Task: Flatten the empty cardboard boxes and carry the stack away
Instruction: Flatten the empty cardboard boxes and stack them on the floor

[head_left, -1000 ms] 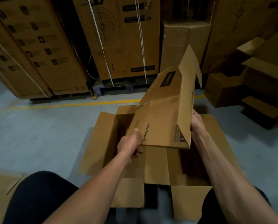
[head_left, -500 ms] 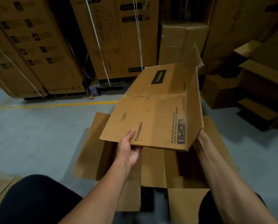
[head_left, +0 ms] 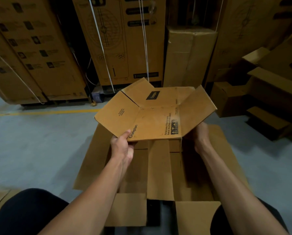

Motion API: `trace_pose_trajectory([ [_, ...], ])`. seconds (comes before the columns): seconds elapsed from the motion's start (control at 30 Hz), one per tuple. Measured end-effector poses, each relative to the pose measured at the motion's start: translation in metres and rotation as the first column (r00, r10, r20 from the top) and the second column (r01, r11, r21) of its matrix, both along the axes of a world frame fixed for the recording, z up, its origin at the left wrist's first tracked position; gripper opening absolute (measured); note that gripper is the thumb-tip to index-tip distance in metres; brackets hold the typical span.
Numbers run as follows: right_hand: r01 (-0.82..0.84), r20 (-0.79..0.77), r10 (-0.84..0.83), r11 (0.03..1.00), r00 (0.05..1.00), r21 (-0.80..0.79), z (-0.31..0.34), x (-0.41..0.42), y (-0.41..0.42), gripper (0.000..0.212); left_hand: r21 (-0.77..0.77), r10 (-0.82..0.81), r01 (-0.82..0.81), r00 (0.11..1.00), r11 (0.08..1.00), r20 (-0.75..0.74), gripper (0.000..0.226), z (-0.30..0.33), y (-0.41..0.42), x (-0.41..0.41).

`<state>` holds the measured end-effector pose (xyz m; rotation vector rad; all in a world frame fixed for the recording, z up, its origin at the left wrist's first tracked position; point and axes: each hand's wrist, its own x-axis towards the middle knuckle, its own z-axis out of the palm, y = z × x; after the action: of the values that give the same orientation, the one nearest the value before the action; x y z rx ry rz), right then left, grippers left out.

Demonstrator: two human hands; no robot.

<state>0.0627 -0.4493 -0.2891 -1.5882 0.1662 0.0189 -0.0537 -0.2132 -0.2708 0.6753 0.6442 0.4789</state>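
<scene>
The left hand (head_left: 123, 146) pinches the near edge of the small printed box (head_left: 152, 119), thumb on top. The right hand (head_left: 199, 136) reaches under its right flap; its grip cannot be made out. The box hangs, half spread, above the large flattened carton (head_left: 158, 168) on the floor (head_left: 40, 141). Flattening seems underway; next, press its panels flat onto that carton.

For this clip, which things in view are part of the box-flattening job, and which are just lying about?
Part of the job:
- Crompton box, held over the floor
- left hand gripping its near edge
- right hand under its right flap
- opened-out carton on the floor beneath

Lying about:
- strapped tall cartons behind
- open boxes at right
- yellow floor line
</scene>
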Motion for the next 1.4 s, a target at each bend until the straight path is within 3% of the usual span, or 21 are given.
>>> trace_pose_trajectory([
  [0.07,-0.073,0.135,0.070,0.997,0.988,0.017,0.007,-0.013,-0.004,0.041,-0.008,0.014,-0.014,1.000,1.000,0.011,0.036,0.005,0.003,0.003],
  [0.13,-0.333,0.122,0.320,0.937,0.939,0.106,0.014,-0.023,-0.010,0.056,-0.022,0.025,-0.025,0.999,0.999,0.023,0.034,0.009,0.007,0.007],
  [0.2,-0.680,0.067,0.688,0.692,0.723,0.241,0.023,-0.033,-0.017,0.062,-0.040,0.032,-0.031,0.999,0.999,0.019,0.034,0.015,0.013,0.010],
  [0.27,-0.866,0.001,0.921,0.367,0.390,0.340,0.030,-0.043,-0.022,0.070,-0.045,0.045,-0.044,0.999,0.998,0.020,0.035,0.018,0.019,0.014],
  [0.3,-0.870,-0.043,0.950,0.302,0.310,0.389,0.029,-0.048,-0.020,0.074,-0.042,0.052,-0.051,0.998,0.998,0.023,0.035,0.020,0.021,0.015],
  [0.33,-0.841,-0.090,0.953,0.299,0.291,0.452,0.026,-0.053,-0.014,0.074,-0.035,0.056,-0.055,0.998,0.998,0.027,0.034,0.021,0.022,0.017],
  [0.37,-0.793,-0.126,0.935,0.350,0.333,0.500,0.020,-0.057,-0.004,0.071,-0.028,0.055,-0.055,0.998,0.998,0.030,0.034,0.022,0.023,0.018],
  [0.4,-0.738,-0.145,0.890,0.441,0.432,0.510,0.014,-0.061,0.008,0.071,-0.017,0.049,-0.049,0.998,0.999,0.034,0.034,0.023,0.023,0.018],
  [0.5,-0.460,-0.130,0.589,0.733,0.797,0.501,0.001,-0.063,0.044,0.077,0.032,0.010,-0.012,0.998,0.999,0.056,0.034,0.022,0.023,0.018],
  [0.6,-0.134,-0.157,0.298,0.759,0.942,0.637,0.000,-0.058,0.058,0.058,0.059,-0.018,0.014,0.998,0.998,0.066,0.036,0.021,0.022,0.018],
  [0.7,-0.077,-0.129,0.198,0.782,0.972,0.619,0.004,-0.052,0.061,0.036,0.061,-0.022,0.019,0.998,0.998,0.064,0.035,0.020,0.026,0.014],
  [0.97,-0.209,-0.009,0.227,0.909,0.974,0.362,0.015,-0.072,0.107,0.031,0.085,0.010,-0.017,0.996,0.996,0.085,0.037,0.031,0.079,-0.011],
  [1.23,-0.400,0.106,0.386,0.884,0.916,0.241,0.044,-0.107,0.220,0.037,0.188,0.154,-0.176,0.980,0.966,0.130,0.042,0.064,0.191,-0.069],
  [1.4,-0.508,0.103,0.498,0.836,0.861,0.207,0.060,-0.133,0.310,0.030,0.152,0.303,-0.329,0.938,0.932,0.170,0.042,0.065,0.265,-0.125],
])
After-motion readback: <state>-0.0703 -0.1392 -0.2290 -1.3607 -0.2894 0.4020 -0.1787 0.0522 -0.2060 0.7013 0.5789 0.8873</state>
